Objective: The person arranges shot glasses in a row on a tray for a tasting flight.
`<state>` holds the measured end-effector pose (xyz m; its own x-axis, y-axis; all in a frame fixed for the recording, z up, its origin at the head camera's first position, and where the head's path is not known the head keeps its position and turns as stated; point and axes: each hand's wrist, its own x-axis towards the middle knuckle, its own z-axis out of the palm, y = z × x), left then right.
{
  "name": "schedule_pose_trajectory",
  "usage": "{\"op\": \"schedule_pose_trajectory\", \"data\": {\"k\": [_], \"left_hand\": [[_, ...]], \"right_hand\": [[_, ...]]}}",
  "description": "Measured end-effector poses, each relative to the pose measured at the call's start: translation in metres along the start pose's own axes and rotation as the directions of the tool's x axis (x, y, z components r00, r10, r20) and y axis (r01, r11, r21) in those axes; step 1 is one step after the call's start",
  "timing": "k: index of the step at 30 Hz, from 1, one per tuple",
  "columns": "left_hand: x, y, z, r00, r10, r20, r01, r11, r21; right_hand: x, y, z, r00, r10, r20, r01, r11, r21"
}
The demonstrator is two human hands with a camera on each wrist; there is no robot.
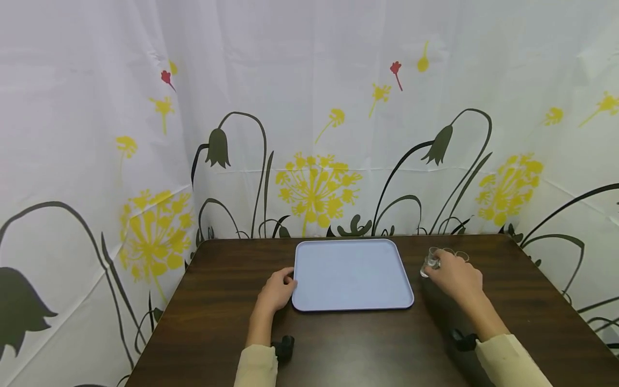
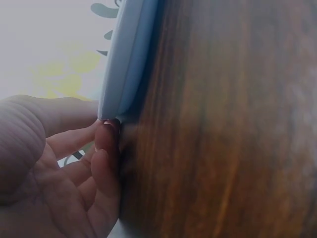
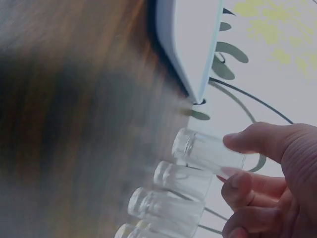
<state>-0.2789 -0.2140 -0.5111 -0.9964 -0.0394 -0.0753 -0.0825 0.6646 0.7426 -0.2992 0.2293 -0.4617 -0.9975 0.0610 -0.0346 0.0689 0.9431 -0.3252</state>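
A pale blue rectangular tray (image 1: 353, 275) lies flat on the dark wooden table. At its left side my left hand (image 1: 277, 290) grips the rim, thumb over the edge and fingers (image 2: 105, 168) curled beneath, as the left wrist view shows. To the right of the tray, my right hand (image 1: 455, 275) pinches a small clear drinking glass (image 3: 203, 151) between thumb and fingers. Several more clear glasses (image 3: 171, 210) stand in a row beside it, partly hidden behind the hand in the head view. The glasses have thick bases.
The brown wood-grain table (image 1: 358, 349) stretches around the tray on all sides. Behind its far edge hangs a white curtain (image 1: 309, 80) printed with yellow and green flowers. Black bands with small devices (image 1: 284, 348) sit on both wrists, below cream sleeves (image 1: 257, 365).
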Motion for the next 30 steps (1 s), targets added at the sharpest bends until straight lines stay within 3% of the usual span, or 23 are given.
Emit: {"op": "schedule_pose_trajectory", "data": {"k": [6, 13, 20, 30], "left_hand": [[0.001, -0.005, -0.001, 0.999, 0.038, 0.009, -0.038, 0.999, -0.018], [0.011, -0.017, 0.0, 0.999, 0.025, 0.024, -0.025, 0.999, -0.022], [0.003, -0.007, -0.003, 0.999, 0.012, 0.032, -0.011, 0.999, -0.037], [0.016, -0.024, 0.003, 0.999, -0.009, 0.042, 0.011, 1.0, -0.029]], "right_hand": [[0.001, -0.016, 0.0, 0.998, -0.043, -0.046, 0.043, 0.999, 0.008], [0.004, -0.038, 0.008, 0.993, -0.09, -0.073, 0.093, 0.995, 0.03], [0.01, -0.061, 0.026, 0.989, -0.121, -0.083, 0.128, 0.989, 0.079], [0.017, -0.098, 0.033, 0.975, -0.195, -0.104, 0.201, 0.979, 0.046]]}}
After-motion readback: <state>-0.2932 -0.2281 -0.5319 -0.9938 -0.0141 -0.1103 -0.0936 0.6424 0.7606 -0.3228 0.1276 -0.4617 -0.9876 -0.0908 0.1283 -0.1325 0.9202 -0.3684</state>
